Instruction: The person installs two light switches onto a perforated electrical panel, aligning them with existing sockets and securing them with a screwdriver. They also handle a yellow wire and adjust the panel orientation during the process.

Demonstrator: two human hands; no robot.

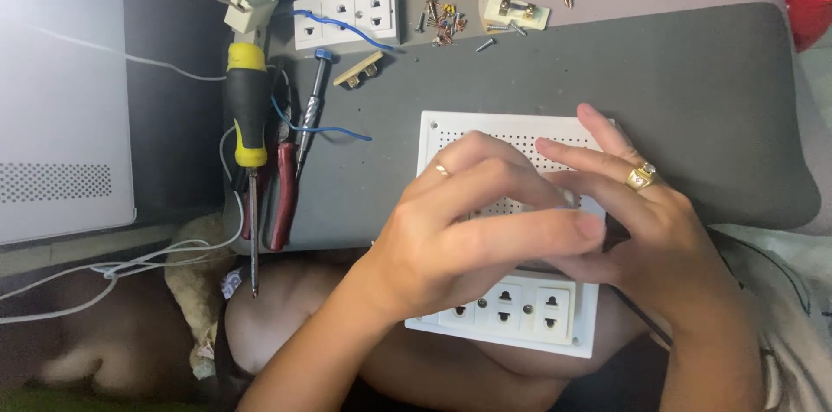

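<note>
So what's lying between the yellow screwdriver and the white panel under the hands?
In the head view, between the yellow screwdriver and the white panel lie red-handled pliers, a slim blue-tipped screwdriver and a loose blue wire, then bare grey mat.

Right of the white panel [511, 130] the grey counter [711, 100] lies open to me. Left, screwdrivers [249, 109] and pliers [282, 195] block; screws [442, 20] crowd the far edge.

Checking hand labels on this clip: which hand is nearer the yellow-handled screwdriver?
Left. The left hand lies over the white socket panel, to the right of the yellow-handled screwdriver; the right hand is farther right still.
</note>
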